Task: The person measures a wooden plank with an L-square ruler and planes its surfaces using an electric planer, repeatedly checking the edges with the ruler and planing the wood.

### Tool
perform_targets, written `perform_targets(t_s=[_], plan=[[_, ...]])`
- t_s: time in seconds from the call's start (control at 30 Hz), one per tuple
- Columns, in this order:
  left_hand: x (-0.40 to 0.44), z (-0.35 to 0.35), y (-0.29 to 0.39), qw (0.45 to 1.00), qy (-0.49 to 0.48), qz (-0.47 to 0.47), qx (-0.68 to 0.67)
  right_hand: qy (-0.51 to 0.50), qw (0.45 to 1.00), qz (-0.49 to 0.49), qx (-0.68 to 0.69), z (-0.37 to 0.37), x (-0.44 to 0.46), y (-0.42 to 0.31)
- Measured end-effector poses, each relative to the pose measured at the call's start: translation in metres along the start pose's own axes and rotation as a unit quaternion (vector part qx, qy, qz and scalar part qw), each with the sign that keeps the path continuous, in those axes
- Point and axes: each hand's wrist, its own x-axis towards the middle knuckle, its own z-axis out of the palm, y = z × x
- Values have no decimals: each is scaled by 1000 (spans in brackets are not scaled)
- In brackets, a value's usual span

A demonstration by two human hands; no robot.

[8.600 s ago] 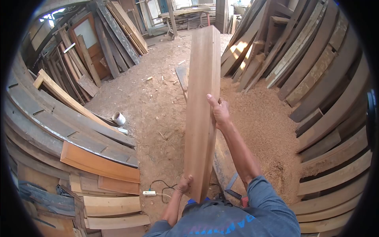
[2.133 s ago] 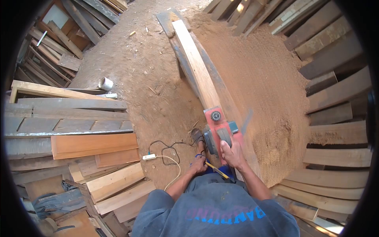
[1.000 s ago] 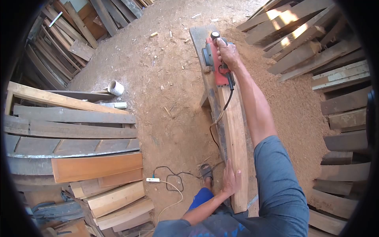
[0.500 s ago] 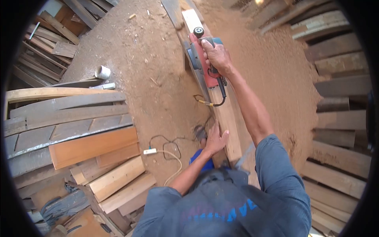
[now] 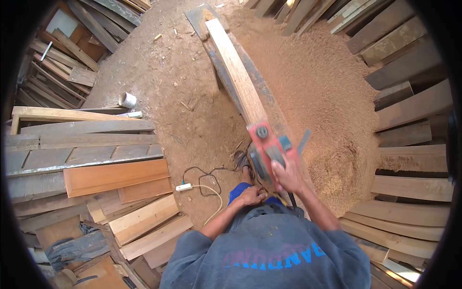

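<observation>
My right hand is wrapped round the rear handle of a red electric planer. The planer rests on the near end of a long, pale wooden plank, covering that part of it. The plank lies lengthwise along a narrow, worn bench that runs away from me. Down by my lap, beside the planer's rear, my left hand has its fingers curled in. Whatever they hold, if anything, is hidden. A dark cord leaves the back of the planer near my waist.
Wood shavings cover the ground to the right. Stacked boards lie at left, and more boards line the right side. A white extension socket with cables sits on the ground near my left foot. A white cup stands farther off.
The planer has come back along the plank toward my body in my right hand. My left hand has left the plank and dropped to my lap, its fingers now curled.
</observation>
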Motion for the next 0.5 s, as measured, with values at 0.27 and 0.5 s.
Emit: perform_targets(t_s=[0.27,0.5], plan=[[35,53,-7,967,-59,237,-72,8,1000,4,28,9,-81,41],[51,57,-2,945,-206,245,-69,37,999,-4,24,24,37,-16]])
